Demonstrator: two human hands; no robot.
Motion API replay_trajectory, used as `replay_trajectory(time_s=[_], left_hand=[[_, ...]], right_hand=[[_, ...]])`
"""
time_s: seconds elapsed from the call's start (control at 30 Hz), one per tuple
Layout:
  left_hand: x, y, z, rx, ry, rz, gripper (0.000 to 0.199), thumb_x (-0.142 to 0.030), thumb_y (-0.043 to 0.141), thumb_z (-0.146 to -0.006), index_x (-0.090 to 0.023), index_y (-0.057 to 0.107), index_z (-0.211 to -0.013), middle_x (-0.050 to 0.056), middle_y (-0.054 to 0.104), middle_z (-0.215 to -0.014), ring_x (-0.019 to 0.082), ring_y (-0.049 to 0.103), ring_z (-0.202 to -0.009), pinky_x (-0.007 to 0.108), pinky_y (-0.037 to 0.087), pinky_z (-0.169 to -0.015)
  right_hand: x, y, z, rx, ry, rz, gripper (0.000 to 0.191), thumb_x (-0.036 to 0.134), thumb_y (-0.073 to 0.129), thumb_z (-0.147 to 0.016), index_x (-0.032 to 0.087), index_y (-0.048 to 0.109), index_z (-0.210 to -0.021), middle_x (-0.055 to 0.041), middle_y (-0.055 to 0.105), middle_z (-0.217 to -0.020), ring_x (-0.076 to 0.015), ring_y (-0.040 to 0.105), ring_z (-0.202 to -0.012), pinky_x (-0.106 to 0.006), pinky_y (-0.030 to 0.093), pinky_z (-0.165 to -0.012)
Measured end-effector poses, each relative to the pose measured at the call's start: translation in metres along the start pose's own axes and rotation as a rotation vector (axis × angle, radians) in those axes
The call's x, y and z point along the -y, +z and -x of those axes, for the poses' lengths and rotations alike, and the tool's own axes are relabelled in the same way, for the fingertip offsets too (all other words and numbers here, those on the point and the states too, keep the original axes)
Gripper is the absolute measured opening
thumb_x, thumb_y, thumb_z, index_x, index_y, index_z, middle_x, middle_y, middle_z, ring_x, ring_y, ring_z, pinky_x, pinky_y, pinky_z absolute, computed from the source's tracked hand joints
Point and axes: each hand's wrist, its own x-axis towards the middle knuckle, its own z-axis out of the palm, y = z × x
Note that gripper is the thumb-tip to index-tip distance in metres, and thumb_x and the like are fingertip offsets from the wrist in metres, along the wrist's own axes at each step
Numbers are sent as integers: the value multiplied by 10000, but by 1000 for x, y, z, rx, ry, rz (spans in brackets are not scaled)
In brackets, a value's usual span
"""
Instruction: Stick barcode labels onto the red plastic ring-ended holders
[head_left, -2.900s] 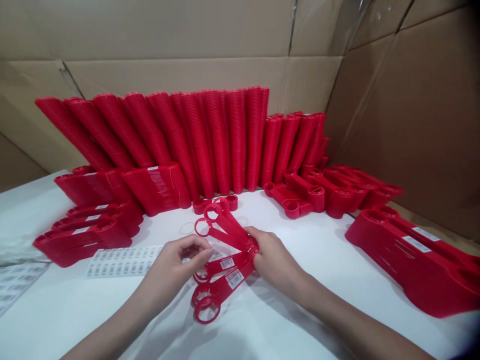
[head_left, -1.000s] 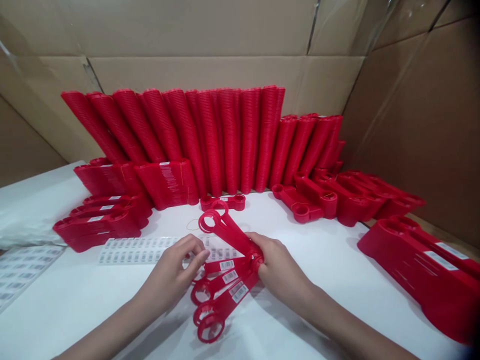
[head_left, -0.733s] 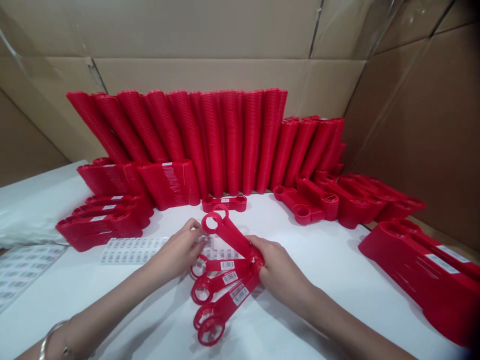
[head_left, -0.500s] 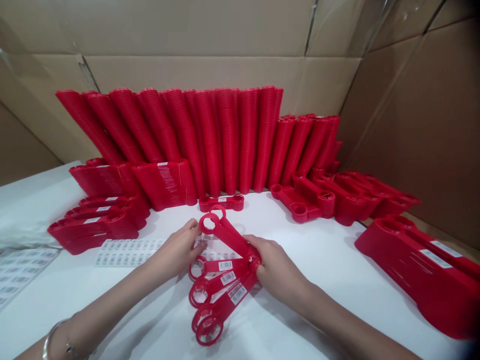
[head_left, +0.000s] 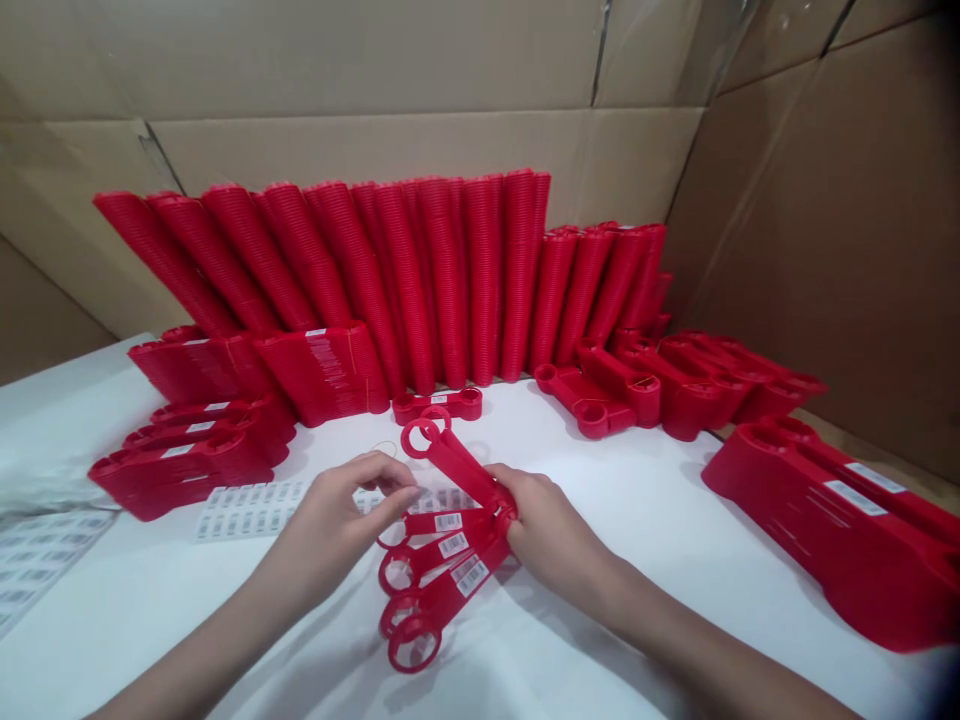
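Note:
My right hand (head_left: pixel 540 515) is closed on one end of several red plastic ring-ended pieces (head_left: pixel 450 590), fanned out above the table. The lower pieces carry white barcode labels (head_left: pixel 453 545); on the upper one (head_left: pixel 459 465) no label shows. Just left of the fan, my left hand (head_left: pixel 352 510) has its thumb and index finger brought together. Whatever may be between those fingertips is too small to make out. Beneath the hands lies a sheet of barcode labels (head_left: pixel 247 510), partly covered by my left hand and the fan.
Tall stacks of red ring-ended pieces (head_left: pixel 450 280) lean against the cardboard wall (head_left: pixel 360 60). Shorter labelled stacks stand at the left (head_left: pixel 180 465) and right (head_left: pixel 817 530). A small stack (head_left: pixel 437 404) sits beyond my hands. Another label sheet (head_left: pixel 45 560) lies at the left on the white table (head_left: pixel 570 650).
My left hand has come nearer and turned, its thumb and index finger now together beside the fan. My right hand still holds the fanned pieces. The view has shifted slightly.

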Motion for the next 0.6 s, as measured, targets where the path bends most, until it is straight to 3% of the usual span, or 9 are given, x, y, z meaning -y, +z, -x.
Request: replay_trajectory(time_s=[0.17,0.6], left_hand=[[-18,21,-7,16,48,22,174,-341,502,-810,-220,603,-737,-21,622,-790,149,551,-772,264,412,-701],[-10,35,-17,-69,61,-29,219,-381,495,-807,-205,606,-740,-4,619,-763,165,520,-726,302,403,-701]], right_hand=[[2,0,2,-5,-19,35,363,7,374,-630,168,579,-883,-39,636,-811,-133,559,-667,-197,369,-539],[1,-3,3,-6,-27,53,372,-8,384,-655,170,569,-925,-46,626,-846,-141,557,-694,-198,343,-532]])
